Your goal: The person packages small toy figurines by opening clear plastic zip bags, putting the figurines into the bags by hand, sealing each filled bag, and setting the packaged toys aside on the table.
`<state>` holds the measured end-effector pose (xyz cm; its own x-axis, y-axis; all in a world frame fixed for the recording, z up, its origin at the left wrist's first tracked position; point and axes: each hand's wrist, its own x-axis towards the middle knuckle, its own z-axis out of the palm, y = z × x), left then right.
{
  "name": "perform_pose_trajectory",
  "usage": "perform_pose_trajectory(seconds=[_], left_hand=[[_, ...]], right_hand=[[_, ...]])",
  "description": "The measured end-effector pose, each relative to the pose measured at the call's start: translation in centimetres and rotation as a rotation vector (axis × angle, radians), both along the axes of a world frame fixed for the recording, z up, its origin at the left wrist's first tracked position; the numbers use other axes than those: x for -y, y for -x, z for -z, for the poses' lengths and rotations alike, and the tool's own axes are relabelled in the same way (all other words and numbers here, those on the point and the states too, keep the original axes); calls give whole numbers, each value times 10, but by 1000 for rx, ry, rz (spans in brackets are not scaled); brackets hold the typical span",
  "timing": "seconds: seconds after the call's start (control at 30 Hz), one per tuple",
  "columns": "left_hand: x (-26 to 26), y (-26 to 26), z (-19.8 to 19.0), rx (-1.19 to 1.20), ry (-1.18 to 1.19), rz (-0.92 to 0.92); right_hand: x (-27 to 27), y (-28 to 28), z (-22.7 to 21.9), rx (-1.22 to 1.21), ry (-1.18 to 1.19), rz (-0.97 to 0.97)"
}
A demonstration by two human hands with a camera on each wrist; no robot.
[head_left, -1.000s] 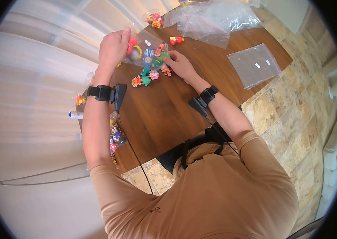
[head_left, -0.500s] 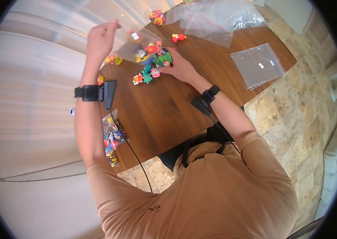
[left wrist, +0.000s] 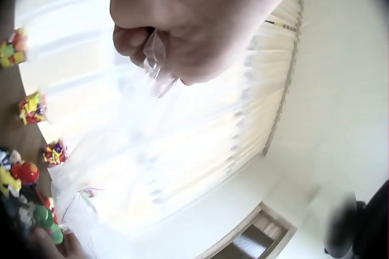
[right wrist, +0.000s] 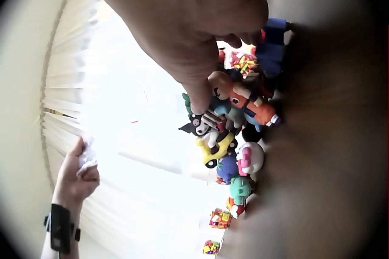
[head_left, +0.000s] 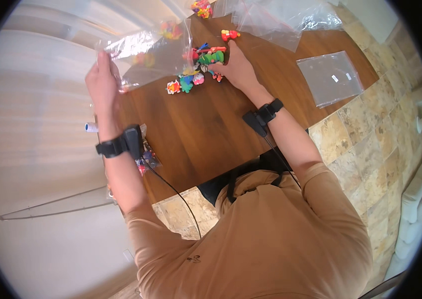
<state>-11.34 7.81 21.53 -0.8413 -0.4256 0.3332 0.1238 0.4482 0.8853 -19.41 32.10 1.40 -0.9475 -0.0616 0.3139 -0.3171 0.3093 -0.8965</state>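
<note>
My left hand [head_left: 104, 82] is raised at the left and grips the end of a clear plastic bag [head_left: 153, 72]. The bag stretches out toward the toys, with coloured things behind showing through it. In the left wrist view its gathered plastic [left wrist: 155, 55] pokes out of the curled fingers. Against the pile of small toy figures, my right hand [head_left: 241, 70] lies with thumb and fingers spread at its right side. The pile includes a green figure [head_left: 212, 59], an orange-suited figure [right wrist: 258, 110], a black-eared figure [right wrist: 200, 126] and a yellow toy vehicle [right wrist: 219, 149].
A red and yellow toy [head_left: 229, 35] lies just beyond my right hand. Cups of bright bits [head_left: 202, 8] stand at the far edge. Clear bags [head_left: 271, 22] are heaped at the back, and a flat bag [head_left: 330, 78] lies right. A bag of figures [head_left: 147, 152] is near my left forearm.
The left hand has drawn the bag up and away to the left, off the figures. Figures once seen inside it now lie in the pile, and the right hand stays beside them.
</note>
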Motion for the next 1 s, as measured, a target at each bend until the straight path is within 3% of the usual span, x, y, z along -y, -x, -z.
perform_pose_trajectory(seconds=[0.13,0.17,0.23,0.27,0.33,0.43,0.5,0.6,0.63,0.7,0.73,0.8,0.87,1.0], left_hand=[[-24,-40,47,-109,-421,-94],[-8,-47,70,-110,-480,-52],[-28,-64,84,-168,-614,4],[-32,-74,94,-133,-616,-16],[-45,-89,107,-97,-663,-24],[-60,-104,124,-52,-656,-27],[-70,-114,131,-64,-693,-23],[-68,-129,148,170,-591,-48],[-66,-132,153,166,-600,-58],[-66,-137,155,-24,-369,72],[-65,-140,155,-26,-375,65],[-72,-142,140,-49,-762,143],[-70,-145,144,-29,-762,147],[-72,-149,147,9,-707,157]], right_hand=[[-19,0,-2,23,120,-172],[-23,0,5,26,113,-197],[-25,0,17,72,322,-140],[-24,-11,8,79,311,-168],[-36,-46,-24,142,651,-515],[-42,-71,-28,196,565,-672],[-39,-67,-31,268,635,-659],[-47,-66,-32,370,752,-688],[-49,-65,-33,399,797,-738],[-50,-69,-36,436,794,-683],[-54,-68,-36,430,788,-740],[-58,-70,-37,428,769,-793],[-59,-77,-40,366,626,-796],[-59,-78,-41,321,688,-750]])
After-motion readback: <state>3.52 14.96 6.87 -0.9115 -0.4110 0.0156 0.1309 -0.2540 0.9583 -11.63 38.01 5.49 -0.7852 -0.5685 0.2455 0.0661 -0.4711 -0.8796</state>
